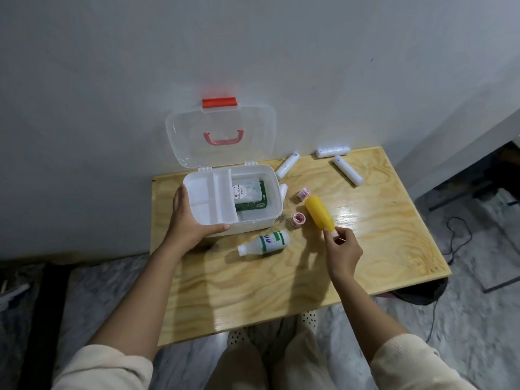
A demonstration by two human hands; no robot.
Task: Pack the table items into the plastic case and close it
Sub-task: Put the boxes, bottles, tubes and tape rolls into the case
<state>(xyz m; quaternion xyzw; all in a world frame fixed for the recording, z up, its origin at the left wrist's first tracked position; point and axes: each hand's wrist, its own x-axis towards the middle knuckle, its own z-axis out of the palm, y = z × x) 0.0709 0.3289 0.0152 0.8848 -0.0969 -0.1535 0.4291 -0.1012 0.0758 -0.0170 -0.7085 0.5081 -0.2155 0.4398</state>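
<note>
The white plastic case (270,218) stands open on the wooden table (281,282), its clear lid (180,136) leaning back on the wall. Inside lie a green box (253,205) under a cling film box (244,190), beside a white divider tray (208,192). My left hand (187,218) grips the case's near left corner. My right hand (342,250) pinches the cap end of a yellow bottle (319,212) lying on the table. A white bottle with a green label (267,242) lies in front of the case. Two pink tape rolls (298,219) (303,192) sit by the case.
White wrapped rolls lie at the table's back right (287,164) (347,170) (333,151), and one more (282,190) rests against the case's right wall. The wall is right behind the case. A dark cable (453,237) runs on the floor to the right.
</note>
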